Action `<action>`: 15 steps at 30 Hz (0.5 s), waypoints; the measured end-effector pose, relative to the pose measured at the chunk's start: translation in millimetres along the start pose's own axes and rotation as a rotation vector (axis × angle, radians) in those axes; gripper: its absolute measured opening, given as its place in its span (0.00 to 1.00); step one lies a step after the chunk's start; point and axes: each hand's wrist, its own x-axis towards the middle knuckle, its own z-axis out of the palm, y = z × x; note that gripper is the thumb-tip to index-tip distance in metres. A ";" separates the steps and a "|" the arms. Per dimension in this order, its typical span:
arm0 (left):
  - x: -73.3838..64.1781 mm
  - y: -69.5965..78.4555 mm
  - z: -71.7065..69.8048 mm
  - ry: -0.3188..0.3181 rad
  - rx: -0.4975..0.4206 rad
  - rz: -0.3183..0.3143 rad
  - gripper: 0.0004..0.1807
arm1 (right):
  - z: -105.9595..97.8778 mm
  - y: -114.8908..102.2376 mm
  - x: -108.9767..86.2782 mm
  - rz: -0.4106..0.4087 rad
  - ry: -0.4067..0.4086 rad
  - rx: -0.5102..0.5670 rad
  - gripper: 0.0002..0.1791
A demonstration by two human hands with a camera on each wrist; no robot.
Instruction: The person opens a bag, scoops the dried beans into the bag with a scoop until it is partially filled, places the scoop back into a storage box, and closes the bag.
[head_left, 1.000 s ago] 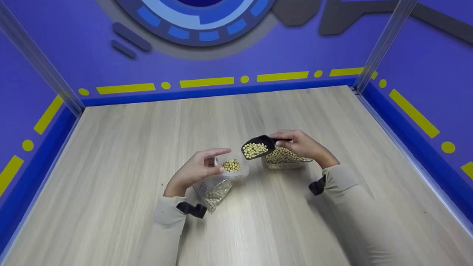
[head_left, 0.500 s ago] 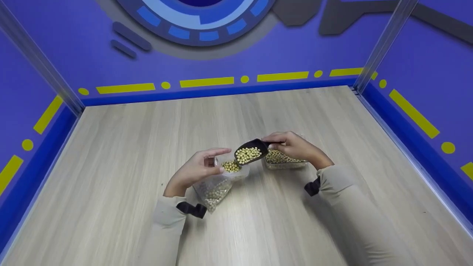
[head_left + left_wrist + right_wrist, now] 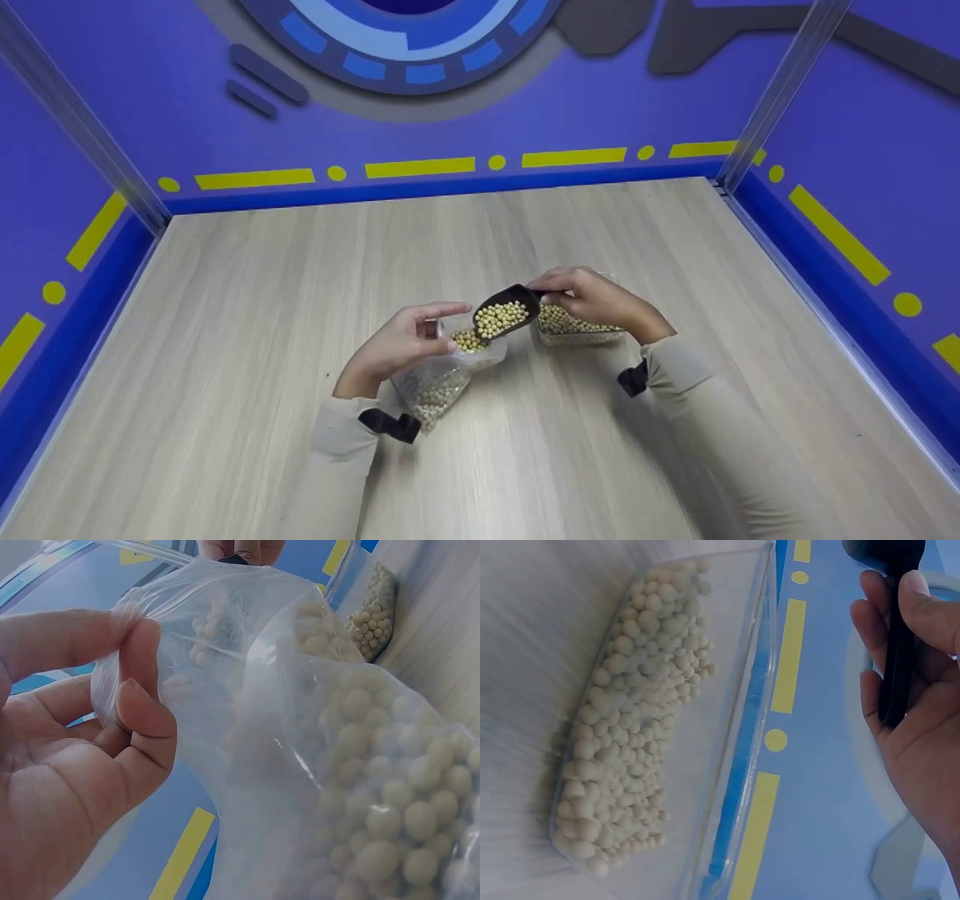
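A clear plastic bag [image 3: 285, 757], partly filled with round pale-yellow beans [image 3: 420, 817], stands on the table with its mouth held apart. My left hand [image 3: 394, 343] pinches the bag's rim between curled fingers, as the left wrist view shows. The right hand [image 3: 600, 298] grips the handle of a black scoop [image 3: 531, 298] loaded with the same beans. The scoop's front lip hangs over the bag's mouth, tilted slightly down. Below the right hand sits a clear rectangular container [image 3: 735, 712] with a heap of beans in it.
The wooden table [image 3: 300, 270] carries the bag and container close together near its middle. Blue panels [image 3: 420, 135] with yellow marks wall off the back and both sides. A black strap [image 3: 390, 425] sits on each wrist.
My right hand has brought the loaded scoop leftward and slightly down, from beside the bag to over its mouth. The left hand and bag have stayed in place.
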 end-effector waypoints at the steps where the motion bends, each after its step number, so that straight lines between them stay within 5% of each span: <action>1: 0.2 0.5 -0.1 -0.002 0.000 -0.002 0.31 | -0.6 -1.0 0.1 -0.004 -0.002 -0.013 0.16; 15: 3.0 9.1 -3.2 -0.038 -0.017 -0.050 0.32 | -5.3 -10.6 3.1 -0.022 -0.028 -0.133 0.17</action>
